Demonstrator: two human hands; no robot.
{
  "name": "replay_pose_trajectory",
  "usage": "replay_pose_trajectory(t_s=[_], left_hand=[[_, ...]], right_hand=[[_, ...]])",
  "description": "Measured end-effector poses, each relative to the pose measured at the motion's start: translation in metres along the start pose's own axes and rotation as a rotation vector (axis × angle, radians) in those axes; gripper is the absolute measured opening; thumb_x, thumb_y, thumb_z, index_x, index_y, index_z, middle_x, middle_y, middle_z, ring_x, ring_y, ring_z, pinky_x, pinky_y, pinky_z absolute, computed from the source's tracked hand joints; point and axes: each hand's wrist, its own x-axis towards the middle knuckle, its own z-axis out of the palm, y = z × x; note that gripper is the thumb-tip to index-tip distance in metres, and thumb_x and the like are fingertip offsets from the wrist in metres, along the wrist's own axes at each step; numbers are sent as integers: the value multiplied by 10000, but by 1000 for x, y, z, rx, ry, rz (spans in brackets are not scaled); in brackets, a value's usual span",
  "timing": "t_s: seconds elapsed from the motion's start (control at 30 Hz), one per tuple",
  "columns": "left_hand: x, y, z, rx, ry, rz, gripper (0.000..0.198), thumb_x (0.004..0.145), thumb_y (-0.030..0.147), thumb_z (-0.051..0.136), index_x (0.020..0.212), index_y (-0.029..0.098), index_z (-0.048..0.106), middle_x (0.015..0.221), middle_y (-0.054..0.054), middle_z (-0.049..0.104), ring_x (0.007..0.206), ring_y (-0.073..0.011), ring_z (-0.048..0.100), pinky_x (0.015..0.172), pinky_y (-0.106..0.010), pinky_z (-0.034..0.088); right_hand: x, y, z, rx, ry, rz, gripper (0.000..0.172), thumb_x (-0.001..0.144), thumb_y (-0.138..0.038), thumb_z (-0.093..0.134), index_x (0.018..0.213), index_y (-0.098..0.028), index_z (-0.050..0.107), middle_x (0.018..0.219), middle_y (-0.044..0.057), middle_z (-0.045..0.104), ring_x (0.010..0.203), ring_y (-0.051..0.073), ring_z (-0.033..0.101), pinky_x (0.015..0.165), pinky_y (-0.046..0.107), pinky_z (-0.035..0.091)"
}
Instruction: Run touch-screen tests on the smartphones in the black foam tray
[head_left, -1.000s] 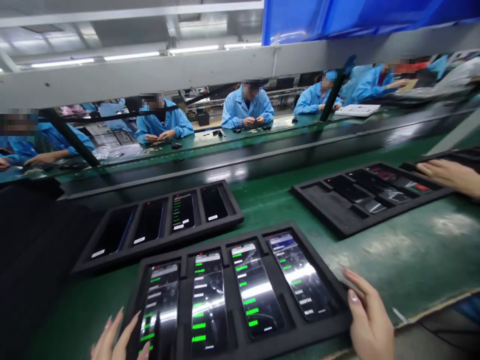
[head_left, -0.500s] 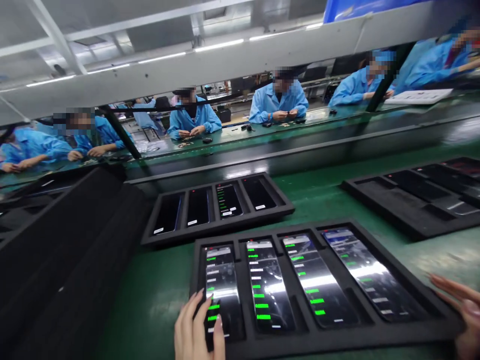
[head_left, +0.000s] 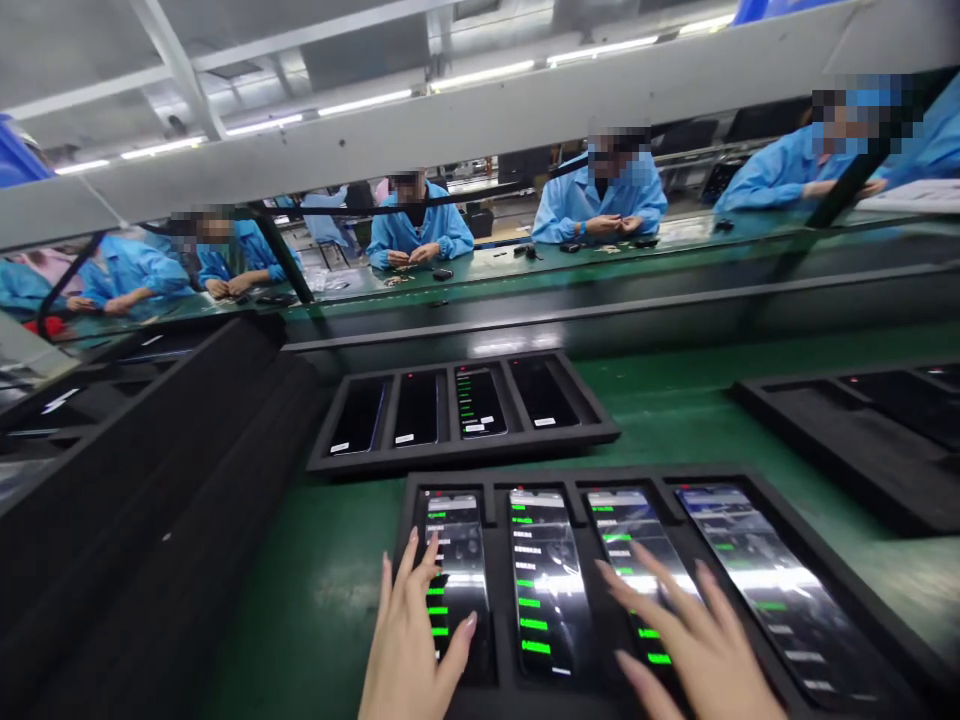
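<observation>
The right hand point(head_left: 694, 645) has swung in over the third phone point(head_left: 637, 530), open with fingers spread. The left hand point(head_left: 416, 640) is open too, over the first phone point(head_left: 457, 525), grasping nothing.

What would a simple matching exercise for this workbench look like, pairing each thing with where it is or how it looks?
Things:
1. Left hand
2. Right hand
3. Farther tray's third phone
4. Pile of black foam trays

Places or states:
A. Left of the phone trays
B. Spread over the third phone of the nearer tray
C. Screen lit, with green marks
D. Spread over the leftmost phone of the nearer tray

Right pairs: 1-D, 2-B, 3-C, 4-A
</observation>
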Motion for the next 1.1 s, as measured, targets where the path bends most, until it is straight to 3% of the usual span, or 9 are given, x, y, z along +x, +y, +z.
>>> replay_pose_trajectory(t_s=[0.1, 0.2, 0.33, 0.5, 0.63, 0.73, 0.97, 1.1], left_hand=[[6, 0, -3, 94, -33, 76, 384, 958, 367, 453, 1298, 248, 321, 1478, -122, 479, 1416, -325, 364, 1050, -759, 354], [7, 0, -7, 112, -37, 126, 449, 951, 379, 464, 1343, 239, 295, 1448, -128, 512, 1400, -337, 389, 1033, -763, 371], [19, -3, -15, 25, -32, 62, 406, 976, 345, 405, 1359, 235, 330, 1417, -117, 534, 1370, -297, 439, 1075, -683, 386], [73, -10, -21, -90, -131, 37, 302, 988, 284, 319, 1142, 180, 556, 1237, -116, 619, 1219, -239, 541, 1058, -457, 456], [110, -9, -16, -72, -228, 23, 292, 962, 307, 390, 1054, 147, 616, 1081, -121, 658, 1067, -283, 585, 962, -480, 476], [123, -6, -13, -53, -276, -6, 295, 954, 370, 435, 963, 153, 636, 1000, -104, 640, 991, -279, 581, 910, -478, 469], [146, -8, -19, -121, -361, -81, 385, 961, 442, 486, 700, 175, 577, 814, -20, 584, 883, -191, 563, 876, -413, 439], [155, -10, -32, -272, -438, -129, 402, 966, 479, 471, 723, 174, 566, 748, 10, 564, 760, -160, 563, 779, -353, 460]], right_hand=[[35, -26, 14, -38, -91, -131, 487, 967, -301, 452, 1415, -124, 383, 1396, 78, 523, 1402, 312, 303, 1166, 535, 2], [44, -30, 19, -69, -113, -136, 538, 972, -397, 491, 1402, -90, 387, 1395, 89, 524, 1396, 347, 292, 1139, 567, -36], [45, -22, 12, -9, -113, -92, 505, 1003, -400, 429, 1411, -110, 363, 1394, 95, 521, 1379, 315, 325, 1120, 553, 142], [77, -4, 16, 82, -151, 149, 274, 1014, -317, 374, 1149, -177, 566, 1172, 101, 635, 1158, 285, 515, 938, 440, 420], [110, 7, 35, 60, -236, 231, 168, 956, -224, 474, 955, -171, 634, 967, 99, 666, 965, 292, 547, 805, 429, 431], [124, 7, 47, 66, -266, 283, 117, 940, -224, 548, 885, -164, 632, 881, 76, 644, 961, 279, 536, 844, 437, 404], [134, 6, 51, 282, -229, 455, 273, 925, -400, 594, 767, -177, 587, 855, 48, 568, 1046, 278, 490, 1015, 536, 279], [138, 12, 43, 634, -234, 552, 492, 919, -648, 448, 785, -193, 577, 882, 62, 569, 992, 252, 527, 954, 470, 380]])
